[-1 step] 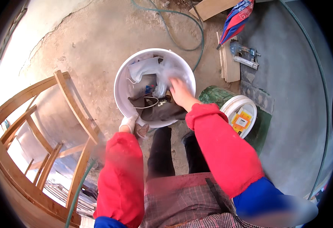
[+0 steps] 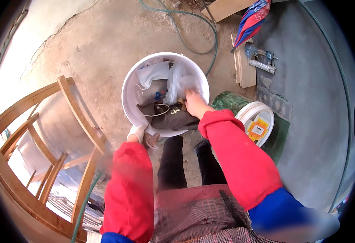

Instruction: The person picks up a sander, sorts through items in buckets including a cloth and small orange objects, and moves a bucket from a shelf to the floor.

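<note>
A white bucket (image 2: 128, 106) stands in front of my feet. My left hand (image 2: 137, 132), in a pale glove, is closed on its near-left rim. Beside those fingers hangs a limp brownish piece (image 2: 150, 140), perhaps a glove. My bare right hand (image 2: 197, 104) reaches inside at the right, fingers bent against a clear plastic bag (image 2: 176, 81); the fingertips are partly hidden. Below it lies a dark cloth bag (image 2: 171, 118) with a white cord (image 2: 158, 115). Farther back in the bucket rests a white face mask (image 2: 153, 73).
To the right, a smaller white bucket (image 2: 271, 121) holding yellow packets (image 2: 258, 128) sits by a green container (image 2: 232, 102). A nail gun (image 2: 260, 56) and boards (image 2: 244, 71) lie beyond. A wooden frame (image 2: 82, 109) stands at left; a green hose (image 2: 216, 38) crosses the floor.
My right hand has moved slightly down and toward me inside the bucket, and the plastic bag has shifted a little. My left hand stays at the rim.
</note>
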Demonstrator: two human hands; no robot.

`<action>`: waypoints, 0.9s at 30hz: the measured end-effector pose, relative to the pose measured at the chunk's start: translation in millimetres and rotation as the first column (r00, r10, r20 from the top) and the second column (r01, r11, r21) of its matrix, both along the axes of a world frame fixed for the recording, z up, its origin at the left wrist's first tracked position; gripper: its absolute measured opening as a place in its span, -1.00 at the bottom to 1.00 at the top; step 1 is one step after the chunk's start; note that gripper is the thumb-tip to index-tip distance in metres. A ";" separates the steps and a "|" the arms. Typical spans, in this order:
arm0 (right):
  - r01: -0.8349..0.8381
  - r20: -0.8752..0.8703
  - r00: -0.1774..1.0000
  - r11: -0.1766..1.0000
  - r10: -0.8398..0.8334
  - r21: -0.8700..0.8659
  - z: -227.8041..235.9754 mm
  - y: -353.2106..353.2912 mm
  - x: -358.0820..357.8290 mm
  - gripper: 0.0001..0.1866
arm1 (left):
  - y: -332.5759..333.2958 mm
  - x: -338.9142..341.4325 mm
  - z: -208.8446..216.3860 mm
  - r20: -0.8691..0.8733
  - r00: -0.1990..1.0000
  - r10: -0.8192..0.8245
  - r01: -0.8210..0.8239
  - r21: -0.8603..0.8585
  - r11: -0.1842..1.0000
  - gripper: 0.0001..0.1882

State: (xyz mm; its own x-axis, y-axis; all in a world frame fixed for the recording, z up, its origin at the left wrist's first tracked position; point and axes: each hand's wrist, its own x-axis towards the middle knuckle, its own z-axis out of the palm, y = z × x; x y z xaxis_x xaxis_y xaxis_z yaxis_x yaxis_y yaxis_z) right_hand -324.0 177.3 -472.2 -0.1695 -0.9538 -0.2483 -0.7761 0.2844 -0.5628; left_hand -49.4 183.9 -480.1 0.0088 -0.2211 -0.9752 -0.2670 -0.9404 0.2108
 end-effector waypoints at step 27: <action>0.256 0.592 0.766 0.963 -0.252 0.078 320.2 193.9 -92.8 -0.36 | 109.9 -34.3 379.3 0.010 0.999 -0.035 0.036 -0.358 0.933 -0.70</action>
